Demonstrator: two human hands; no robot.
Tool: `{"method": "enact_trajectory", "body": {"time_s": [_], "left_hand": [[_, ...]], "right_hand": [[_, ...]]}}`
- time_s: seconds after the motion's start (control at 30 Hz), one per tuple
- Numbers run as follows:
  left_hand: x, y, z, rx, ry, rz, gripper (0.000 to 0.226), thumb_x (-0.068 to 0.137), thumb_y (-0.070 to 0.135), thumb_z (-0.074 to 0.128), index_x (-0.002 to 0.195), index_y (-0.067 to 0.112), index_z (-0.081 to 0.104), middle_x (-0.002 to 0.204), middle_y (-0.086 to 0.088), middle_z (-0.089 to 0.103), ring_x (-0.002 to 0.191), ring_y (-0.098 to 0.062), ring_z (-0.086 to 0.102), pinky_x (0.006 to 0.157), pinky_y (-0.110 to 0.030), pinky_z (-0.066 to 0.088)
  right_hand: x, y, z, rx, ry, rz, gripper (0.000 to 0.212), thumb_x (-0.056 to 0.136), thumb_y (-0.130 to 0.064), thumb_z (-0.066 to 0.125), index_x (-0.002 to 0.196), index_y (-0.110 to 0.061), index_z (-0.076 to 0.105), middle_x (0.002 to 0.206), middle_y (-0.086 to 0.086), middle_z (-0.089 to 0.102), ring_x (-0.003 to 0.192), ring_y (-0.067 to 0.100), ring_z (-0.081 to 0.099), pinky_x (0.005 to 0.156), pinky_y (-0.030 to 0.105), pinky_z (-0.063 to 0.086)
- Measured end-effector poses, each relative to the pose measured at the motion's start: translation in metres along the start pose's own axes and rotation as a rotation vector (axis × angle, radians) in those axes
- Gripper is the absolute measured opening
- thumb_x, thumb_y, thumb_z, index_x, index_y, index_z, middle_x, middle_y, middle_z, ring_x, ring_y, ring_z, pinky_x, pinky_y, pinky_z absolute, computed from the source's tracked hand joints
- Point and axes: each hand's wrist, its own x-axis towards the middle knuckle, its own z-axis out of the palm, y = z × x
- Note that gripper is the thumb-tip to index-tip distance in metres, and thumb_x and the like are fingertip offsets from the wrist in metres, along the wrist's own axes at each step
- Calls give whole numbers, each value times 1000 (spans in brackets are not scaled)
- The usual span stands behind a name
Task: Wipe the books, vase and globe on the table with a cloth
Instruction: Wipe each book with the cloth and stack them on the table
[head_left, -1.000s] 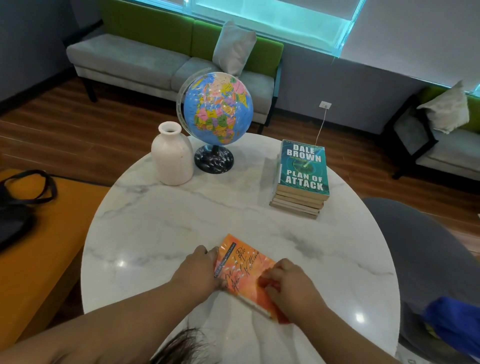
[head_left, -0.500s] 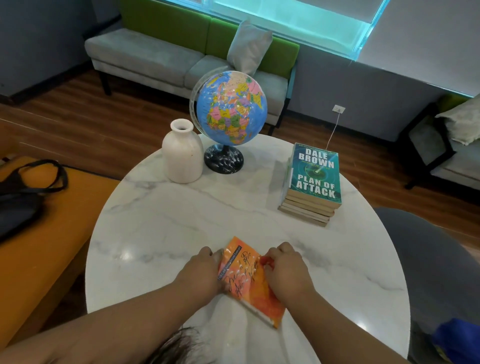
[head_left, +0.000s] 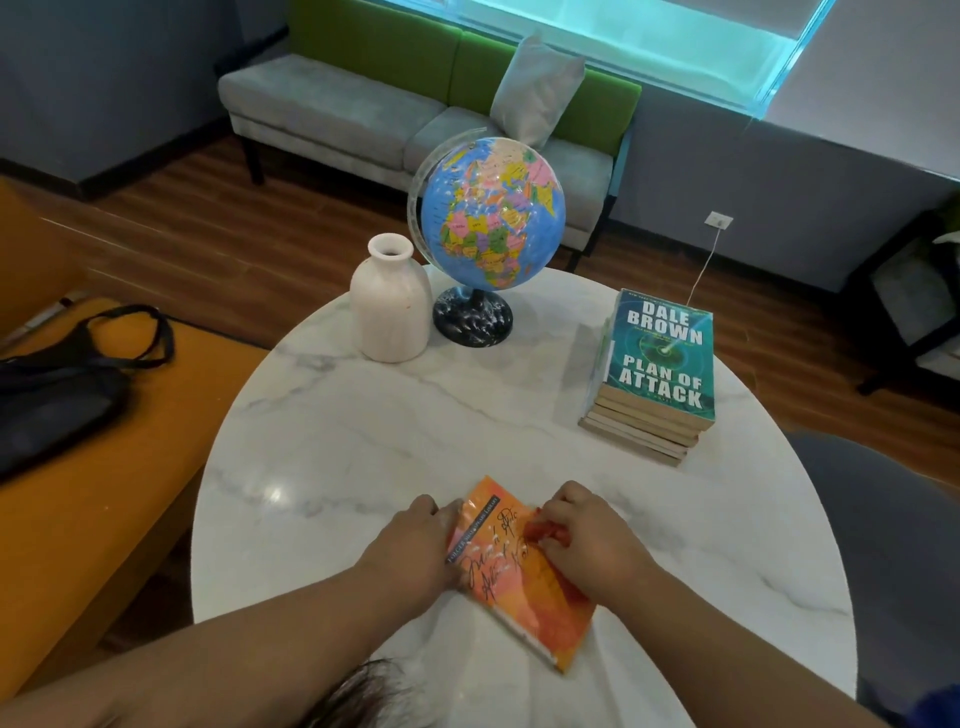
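I can't tell what lies under my right hand (head_left: 592, 545) (curled fingers (head_left: 566, 514) cover it); the title on the orange book (head_left: 545, 608) blurs.

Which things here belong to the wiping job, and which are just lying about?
Job: orange book, red cloth in right hand, left hand on the book's edge, book stack, vase, globe.
Lying about: black bag, cushion, sofa.
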Motion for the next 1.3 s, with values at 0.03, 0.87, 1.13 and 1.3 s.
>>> {"method": "enact_trajectory", "body": {"time_s": [0.03,0.87,1.13,1.3], "left_hand": [[0,0,0,-4,3,2,76,79,41,70,144,31,32,113,0,45,101,-18,54,84,-28,48],[1,1,-1,-1,3,-11,69,77,40,72,138,32,39,102,2,42,89,-16,51,76,-27,45],[1,2,-1,1,2,-7,71,79,41,71,141,32,37,109,1,45,99,-18,55,83,-29,48],[0,1,-1,2,-2,-7,74,79,41,71,143,33,34,109,1,45,99,-17,54,83,-29,48]], "right_hand": [[2,-1,-1,-11,20,16,22,88,-22,60,99,-36,71,101,-14,46,99,11,51,88,26,47],[26,-43,0,-151,-60,-167,22,90,-25,58,108,-31,69,113,-6,49,103,18,47,90,32,45],[24,-32,-10,-180,-82,-130,20,90,-25,59,105,-33,70,109,-8,50,101,17,49,87,31,47],[11,-19,-11,-90,-161,-132,23,86,-24,62,103,-35,72,108,-10,50,100,14,52,88,32,48]]}}
